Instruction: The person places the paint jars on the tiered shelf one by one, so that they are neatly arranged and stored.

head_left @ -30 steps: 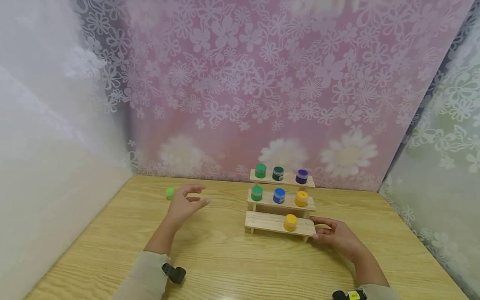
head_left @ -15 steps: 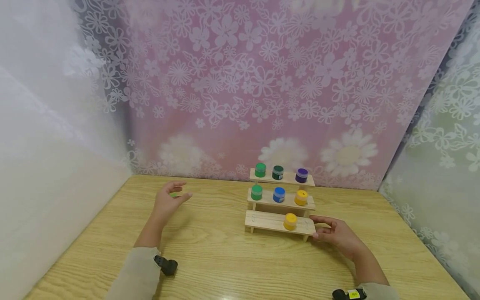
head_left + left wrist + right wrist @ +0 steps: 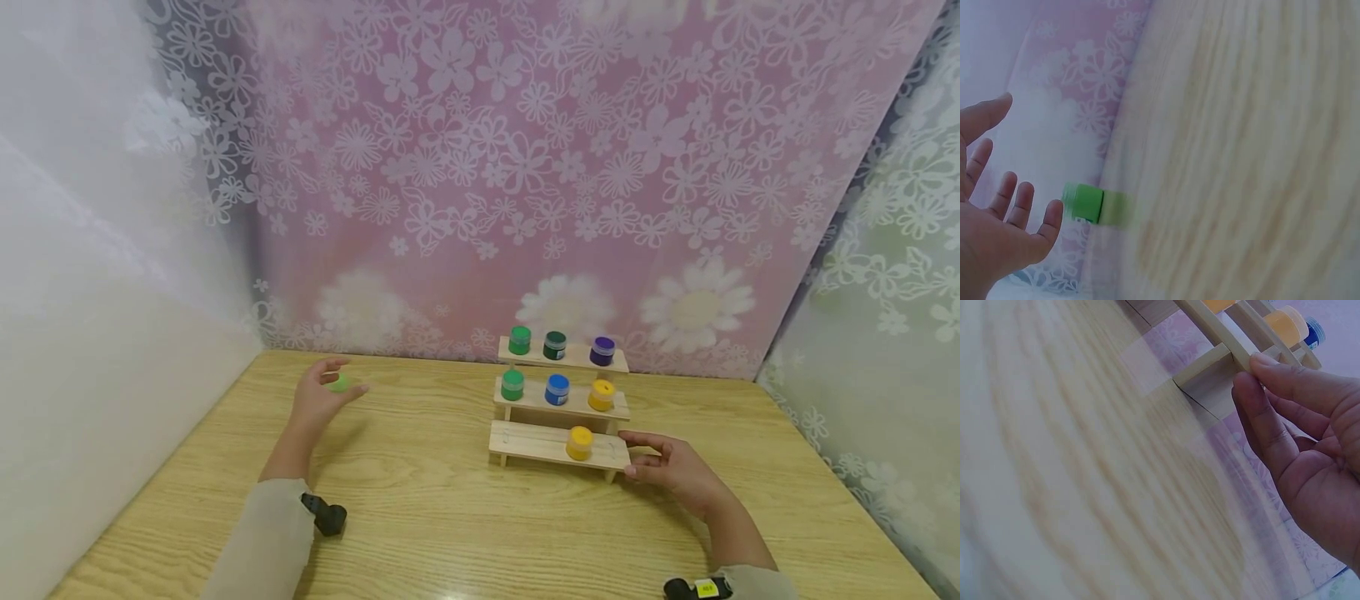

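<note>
My left hand hovers at the far left of the table with thumb and fingers spread, around a light green paint jar in the head view. In the left wrist view that jar stands just beyond the fingertips, with space between it and the palm. Over on the right, my right hand pinches the right end of a three-step wooden rack at its lowest step. The right wrist view has the thumb and index finger against the board's end.
On the top step sit a green jar, a dark green jar and a purple jar. The middle step bears green, blue and yellow jars; another yellow jar stands on the lowest. A floral curtain closes the back.
My left hand has moved left, from the right side of the light green jar to around it. The right hand has stayed at the rack's end.
</note>
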`<state>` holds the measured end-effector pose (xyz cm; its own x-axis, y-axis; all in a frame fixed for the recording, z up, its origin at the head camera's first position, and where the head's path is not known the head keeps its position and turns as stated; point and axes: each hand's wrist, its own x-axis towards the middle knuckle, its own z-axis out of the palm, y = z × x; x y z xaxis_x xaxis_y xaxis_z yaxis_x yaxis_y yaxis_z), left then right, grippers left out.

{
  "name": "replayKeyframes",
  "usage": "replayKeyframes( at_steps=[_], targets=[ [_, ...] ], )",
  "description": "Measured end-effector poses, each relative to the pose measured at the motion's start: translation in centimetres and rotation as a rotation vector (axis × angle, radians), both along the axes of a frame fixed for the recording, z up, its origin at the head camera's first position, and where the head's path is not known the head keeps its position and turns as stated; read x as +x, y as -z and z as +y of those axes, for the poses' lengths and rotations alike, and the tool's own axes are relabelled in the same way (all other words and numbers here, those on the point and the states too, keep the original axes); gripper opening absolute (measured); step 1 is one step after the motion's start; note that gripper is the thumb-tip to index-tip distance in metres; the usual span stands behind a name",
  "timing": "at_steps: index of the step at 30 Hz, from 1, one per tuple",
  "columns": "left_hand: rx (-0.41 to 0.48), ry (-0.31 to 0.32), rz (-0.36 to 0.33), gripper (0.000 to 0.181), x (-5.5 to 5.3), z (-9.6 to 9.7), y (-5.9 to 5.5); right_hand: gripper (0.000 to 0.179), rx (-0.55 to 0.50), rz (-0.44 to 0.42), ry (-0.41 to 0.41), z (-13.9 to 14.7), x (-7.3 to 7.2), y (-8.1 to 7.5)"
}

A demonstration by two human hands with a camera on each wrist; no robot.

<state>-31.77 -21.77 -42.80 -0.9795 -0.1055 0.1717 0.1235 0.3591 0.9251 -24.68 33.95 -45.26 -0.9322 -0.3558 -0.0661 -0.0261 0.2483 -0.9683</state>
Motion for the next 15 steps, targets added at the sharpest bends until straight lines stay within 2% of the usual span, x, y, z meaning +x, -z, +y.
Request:
replayKeyframes(
  at_steps=[8,15],
  targets=[
    [-0.042,-0.056,-0.035,0.068,-1.1,-1.4,0.9,0.07,0.008,-0.001,0.013,-0.1,0.1,-0.1],
    [-0.05,-0.033,-0.083,0.067,-2.1,-2.2,1.7,0.071,0.014,0.004,0.017,-0.1,0.1,-0.1]
  ],
)
